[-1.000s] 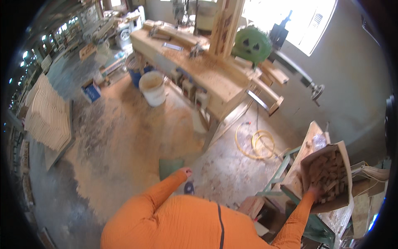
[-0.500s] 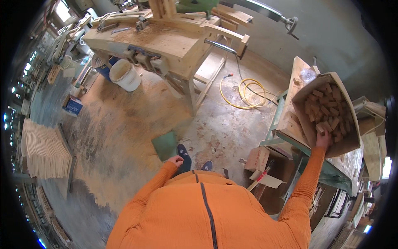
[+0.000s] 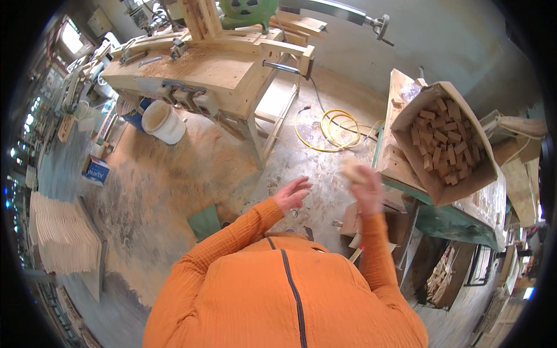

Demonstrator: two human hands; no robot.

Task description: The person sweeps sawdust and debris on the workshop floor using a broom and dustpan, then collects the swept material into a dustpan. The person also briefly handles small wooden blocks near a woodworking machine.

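My right hand (image 3: 368, 188), smeared by motion, is raised in front of me and closed on a small pale wooden block (image 3: 351, 169). Fingers apart and with nothing in them, my left hand (image 3: 293, 194) reaches toward it from the left; a gap separates the two hands. To the right, a cardboard box (image 3: 486, 181) stands tilted on a bench, holding many small wooden blocks (image 3: 444, 136) heaped loosely inside.
Ahead stands a wooden workbench (image 3: 232, 72) with a vise and shavings. A white bucket (image 3: 164, 123) sits beneath it. A yellow hose (image 3: 332, 148) lies coiled on the floor. Stacked curved wooden slats (image 3: 64, 232) are at left, and a green-edged bench (image 3: 452, 223) at right.
My right hand has left the cardboard box and moved left with a wooden block. My left hand has risen and come forward to the right, its fingers spreading.
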